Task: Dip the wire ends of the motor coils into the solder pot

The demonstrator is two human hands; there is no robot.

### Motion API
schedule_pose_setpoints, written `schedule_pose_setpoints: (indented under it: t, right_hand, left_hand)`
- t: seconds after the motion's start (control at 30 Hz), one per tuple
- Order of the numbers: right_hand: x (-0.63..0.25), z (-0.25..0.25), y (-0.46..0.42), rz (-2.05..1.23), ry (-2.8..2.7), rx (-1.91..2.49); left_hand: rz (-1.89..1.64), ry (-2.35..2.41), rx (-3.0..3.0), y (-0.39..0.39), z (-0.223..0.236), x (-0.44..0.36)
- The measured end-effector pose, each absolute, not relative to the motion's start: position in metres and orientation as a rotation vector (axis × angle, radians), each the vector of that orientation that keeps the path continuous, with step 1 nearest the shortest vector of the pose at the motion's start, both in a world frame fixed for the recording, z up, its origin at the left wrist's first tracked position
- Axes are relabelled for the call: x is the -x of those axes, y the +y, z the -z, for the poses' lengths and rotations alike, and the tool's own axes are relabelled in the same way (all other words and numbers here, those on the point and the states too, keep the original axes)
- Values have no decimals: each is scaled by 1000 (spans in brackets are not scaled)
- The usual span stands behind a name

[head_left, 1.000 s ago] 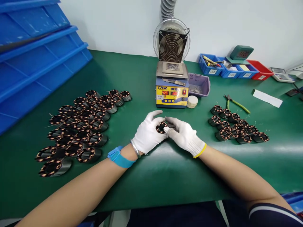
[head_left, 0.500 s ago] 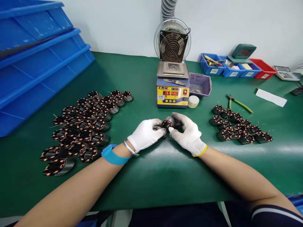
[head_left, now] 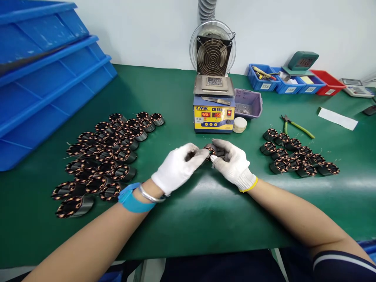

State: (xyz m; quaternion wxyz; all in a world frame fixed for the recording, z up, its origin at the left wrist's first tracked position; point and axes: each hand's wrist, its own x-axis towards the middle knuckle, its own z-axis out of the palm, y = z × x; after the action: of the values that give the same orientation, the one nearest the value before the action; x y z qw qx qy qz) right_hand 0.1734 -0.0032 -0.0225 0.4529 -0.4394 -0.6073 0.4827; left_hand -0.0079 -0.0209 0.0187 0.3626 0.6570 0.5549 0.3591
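Observation:
Both my hands wear white gloves and meet at the middle of the green mat [head_left: 188,211]. My right hand [head_left: 233,164] is closed round a small black motor stator with copper windings [head_left: 210,149]. My left hand [head_left: 178,167] pinches at the stator's near end with its fingertips. A large group of the same stators [head_left: 102,160] lies to the left, a smaller group [head_left: 296,156] to the right.
A yellow-and-blue solder pot [head_left: 214,105] with a fan [head_left: 212,55] behind it stands just beyond my hands, with a white round tin [head_left: 240,125] and a purple tray [head_left: 248,103] beside it. Green-handled pliers [head_left: 296,126], blue and red bins [head_left: 289,84] at right; blue trays [head_left: 44,78] stacked at left.
The stator has been turned in my hands, from facing me to lying sideways, and shifted slightly right into my right hand. My left hand has slid back a little.

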Motion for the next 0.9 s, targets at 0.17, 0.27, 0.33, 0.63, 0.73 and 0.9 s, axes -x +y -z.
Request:
schedule_pose_setpoints:
  t: [0.17, 0.27, 0.33, 0.63, 0.73, 0.9]
  right_hand:
    - [-171, 19, -6, -1233, -1471, 1059]
    - [-171, 14, -7, -1251, -1392, 1062]
    - [-171, 12, -9, -1234, -1384, 1049]
    - [-173, 15, -8, -1114, -1449, 1117]
    - [-172, 12, -8, -1131, -1425, 1129]
    - [-173, 11, -11, -1045, -1547, 1149]
  left_hand:
    - [-892, 1152, -1450, -30, -34, 20]
    - [-997, 1154, -1424, -29, -34, 26]
    - [-946, 1295, -1518, -28, -28, 17]
    - [-1187, 1317, -1289, -34, -35, 18]
    - [-1280, 1358, -1385, -30, -31, 22]
    - [-785, 1368, -1474, -36, -25, -2]
